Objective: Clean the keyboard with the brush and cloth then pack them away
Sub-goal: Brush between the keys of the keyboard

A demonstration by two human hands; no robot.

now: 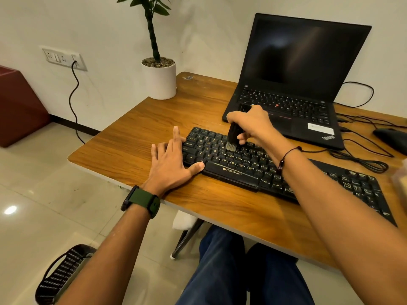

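Observation:
A black keyboard lies at an angle across the wooden desk. My right hand is shut on a small black brush, held upright with its pale bristles touching the keys in the upper left part of the keyboard. My left hand rests flat on the desk against the keyboard's left end, fingers spread, thumb on the front left corner. A green watch is on my left wrist. No cloth is visible.
An open black laptop stands behind the keyboard, with cables and a black mouse to its right. A white potted plant sits at the desk's far left corner. A pale object shows at the right edge.

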